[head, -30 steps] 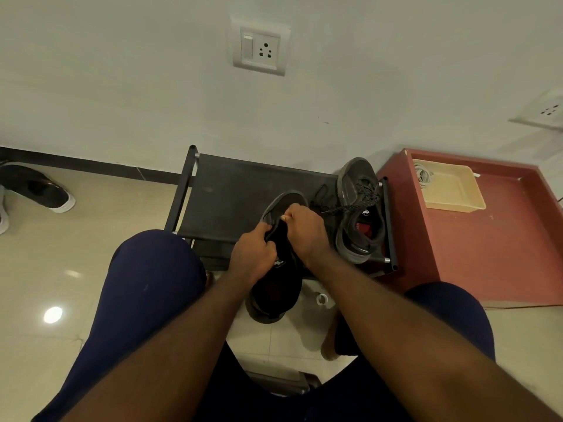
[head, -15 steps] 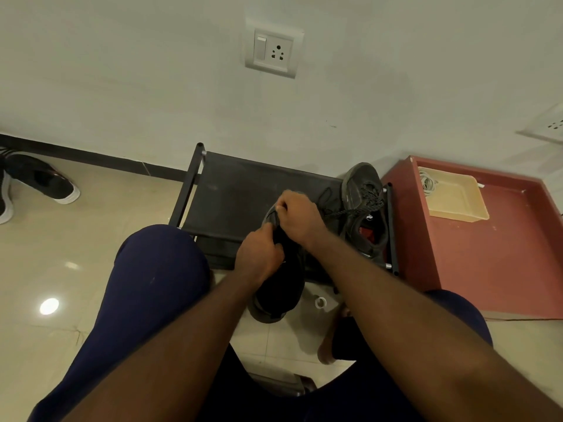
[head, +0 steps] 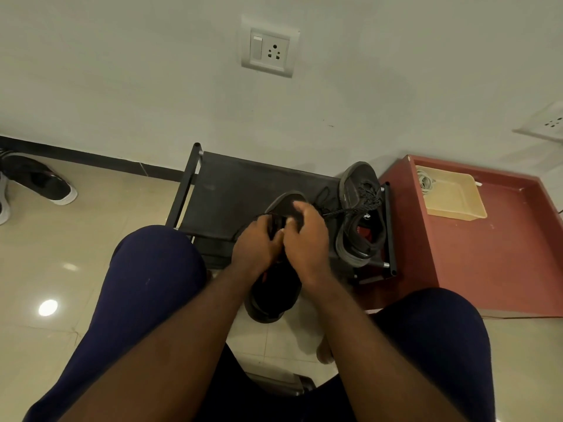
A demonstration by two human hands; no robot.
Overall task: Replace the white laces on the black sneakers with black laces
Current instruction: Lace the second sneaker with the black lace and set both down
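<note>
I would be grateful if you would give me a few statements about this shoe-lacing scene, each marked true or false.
1. Both the left hand and the right hand grip the held sneaker. True.
2. The second sneaker lies on the floor. False: it rests on the black rack.
3. The beige tray sits on the red-brown surface. True.
4. The second sneaker carries white laces. False: its laces are black.

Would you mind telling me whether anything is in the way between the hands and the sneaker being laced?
Nothing visible is. The left hand and right hand grip the held sneaker directly. A black lace runs from the right hand to the second sneaker on the rack, beside the grip, not across it.
</note>
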